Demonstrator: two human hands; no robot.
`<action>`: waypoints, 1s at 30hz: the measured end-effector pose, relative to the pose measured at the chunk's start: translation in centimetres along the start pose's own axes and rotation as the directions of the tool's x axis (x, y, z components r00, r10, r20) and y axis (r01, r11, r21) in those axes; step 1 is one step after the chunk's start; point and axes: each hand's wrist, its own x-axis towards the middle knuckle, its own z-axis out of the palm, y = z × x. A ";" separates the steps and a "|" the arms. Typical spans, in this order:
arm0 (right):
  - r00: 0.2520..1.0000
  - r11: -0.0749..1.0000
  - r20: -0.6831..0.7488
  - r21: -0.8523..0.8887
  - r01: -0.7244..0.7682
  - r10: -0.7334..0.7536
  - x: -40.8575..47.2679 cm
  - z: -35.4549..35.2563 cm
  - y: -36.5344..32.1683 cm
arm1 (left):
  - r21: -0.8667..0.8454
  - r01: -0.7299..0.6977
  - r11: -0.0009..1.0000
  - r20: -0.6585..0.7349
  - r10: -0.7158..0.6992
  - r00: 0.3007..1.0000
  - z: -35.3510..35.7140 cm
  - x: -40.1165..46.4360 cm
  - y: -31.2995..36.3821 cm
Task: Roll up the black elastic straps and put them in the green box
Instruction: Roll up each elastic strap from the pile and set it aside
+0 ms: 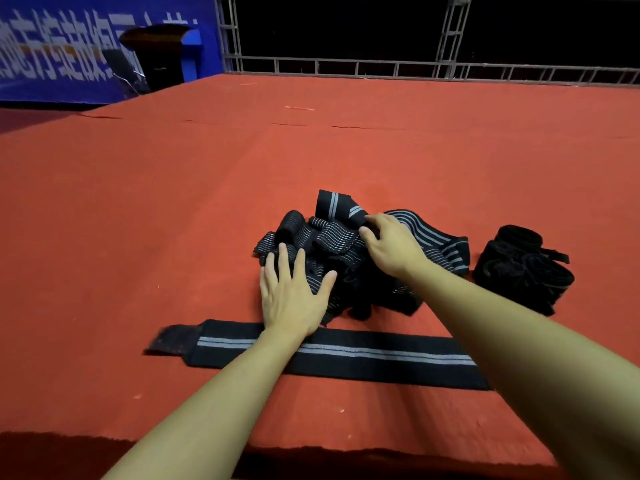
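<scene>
Two bare hands are in view, the left hand (292,294) and the right hand (391,244), both on one tangled heap of black elastic straps (332,244) in the middle of the red carpet (173,202); how many straps make up the heap cannot be told. One flat strap (346,353) with a grey centre stripe lies stretched out by itself on the near side. One striped strap (436,242) trails out of the heap to the right. On the far right sits one bundle of rolled black straps (519,268); at least two rolls show in it, the exact number unclear.
</scene>
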 end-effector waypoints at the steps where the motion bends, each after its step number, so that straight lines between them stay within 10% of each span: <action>1: 1.000 1.000 0.017 -0.009 0.014 -0.014 1.3 0.4 0.0 | 0.007 -0.003 1.000 0.002 0.003 1.000 0.2 0.7 0.1; 13: 0.985 0.990 0.149 0.090 -0.106 0.091 13.6 3.8 1.9 | -0.013 0.072 0.997 0.156 -0.070 0.985 2.8 3.9 -2.0; 22: 0.955 0.973 -0.257 0.213 -0.092 0.147 13.4 3.3 -0.4 | -0.103 0.090 0.991 0.123 -0.077 0.989 2.7 4.1 -2.2; 30: 0.950 0.876 -0.306 0.474 0.091 0.066 8.0 -7.4 -5.0 | -0.560 0.043 0.828 -0.256 -0.222 0.941 -0.4 2.7 -1.7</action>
